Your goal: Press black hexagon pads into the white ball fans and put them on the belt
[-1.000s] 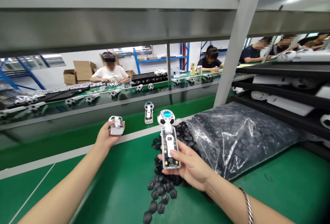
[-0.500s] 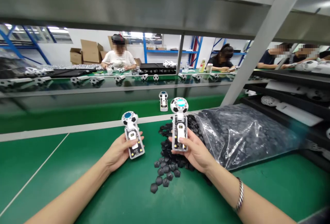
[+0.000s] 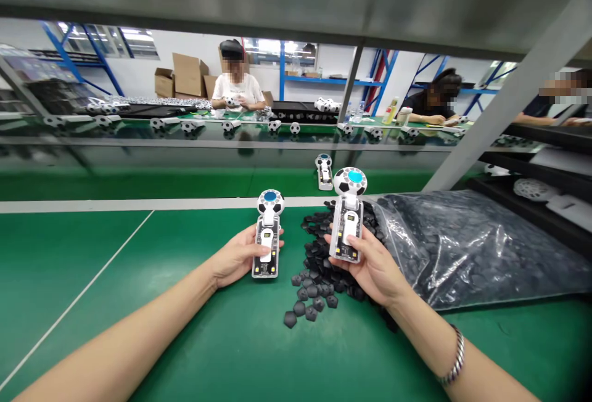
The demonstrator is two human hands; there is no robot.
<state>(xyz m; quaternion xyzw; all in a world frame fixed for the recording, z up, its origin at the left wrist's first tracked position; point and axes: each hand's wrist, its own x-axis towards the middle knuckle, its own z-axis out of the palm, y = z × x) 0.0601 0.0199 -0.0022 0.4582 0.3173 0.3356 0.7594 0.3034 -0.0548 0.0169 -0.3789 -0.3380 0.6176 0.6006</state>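
Observation:
My left hand [image 3: 240,255] is closed around a handheld device [image 3: 265,260] with a football-patterned head, a blue disc on top and a clear body showing a circuit board. The thumb rests on its white central strip. A matching device [image 3: 340,245] is in my right hand [image 3: 377,266], with that thumb also on the white strip; its disc looks brighter blue. Both are held up off the bench, heads pointing away from me. Under and beside the right hand lies a pile of black pentagon pieces [image 3: 317,260], partly hidden by the hand and device.
A third such device [image 3: 325,177] lies beyond the white bench edge [image 3: 139,205]. A clear bag of black pieces [image 3: 467,248] sits right, beside stacked black trays [image 3: 522,171]. A slanted grey post [image 3: 499,90] rises there. Co-workers sit behind a row of football-headed parts [image 3: 231,126].
The view has turned left, so the scene sits further right. The left device has straightened from a tilt to nearly upright; the right one leans slightly more rightward. Both grips are kept.

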